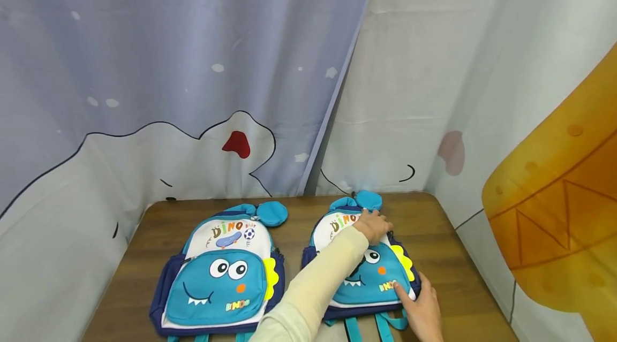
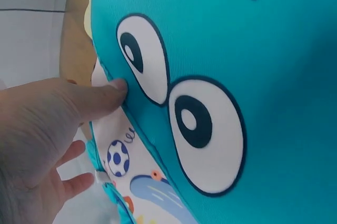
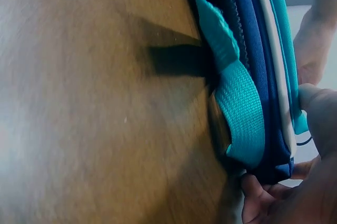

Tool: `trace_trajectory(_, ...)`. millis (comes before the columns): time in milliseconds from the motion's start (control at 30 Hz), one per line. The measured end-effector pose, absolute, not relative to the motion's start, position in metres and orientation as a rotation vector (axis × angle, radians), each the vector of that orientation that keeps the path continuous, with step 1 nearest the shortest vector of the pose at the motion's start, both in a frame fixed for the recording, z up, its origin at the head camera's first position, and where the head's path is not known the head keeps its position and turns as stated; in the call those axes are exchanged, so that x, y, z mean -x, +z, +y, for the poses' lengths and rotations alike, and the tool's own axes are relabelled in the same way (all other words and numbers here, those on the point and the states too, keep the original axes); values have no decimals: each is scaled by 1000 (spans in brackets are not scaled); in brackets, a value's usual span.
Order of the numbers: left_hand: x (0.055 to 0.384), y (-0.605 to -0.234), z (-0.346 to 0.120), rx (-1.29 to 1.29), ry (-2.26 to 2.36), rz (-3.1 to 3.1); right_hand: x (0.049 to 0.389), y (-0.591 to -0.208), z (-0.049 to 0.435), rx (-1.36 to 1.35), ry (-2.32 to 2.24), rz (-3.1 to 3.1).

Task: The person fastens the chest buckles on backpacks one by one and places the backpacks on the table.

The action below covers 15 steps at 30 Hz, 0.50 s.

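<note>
A child's blue dinosaur backpack lies front up on the right, with big eyes and a white "DINO" panel. Across it reaches my left hand, its thumb touching the top edge of the teal front pocket. The other fingers of that hand stretch near a zipper pull at the bag's side. At the lower right corner my right hand grips the backpack, thumb on the front and fingers curled round the bottom edge. A teal strap hangs beside those fingers.
To the left lies a matching dinosaur backpack, untouched by either hand. Both bags rest on a brown wooden table. Printed curtains hang behind the table and along its sides. A round teal pouch is at the left bag's top.
</note>
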<state>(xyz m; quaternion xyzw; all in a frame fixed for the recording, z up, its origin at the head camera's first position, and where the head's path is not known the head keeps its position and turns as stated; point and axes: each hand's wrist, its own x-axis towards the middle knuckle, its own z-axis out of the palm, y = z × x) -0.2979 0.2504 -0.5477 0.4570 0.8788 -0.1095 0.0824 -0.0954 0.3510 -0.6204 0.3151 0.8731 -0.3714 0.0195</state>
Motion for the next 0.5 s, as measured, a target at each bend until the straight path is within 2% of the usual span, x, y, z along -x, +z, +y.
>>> trace_trajectory(267,295,-551,261,-1368,-468,2564,93,-620,349,-1022,-1207,2698)
trace_trajectory(500,293,-545,265,-1274,-563,2576,97,-619,347,-1006,-1252,2719)
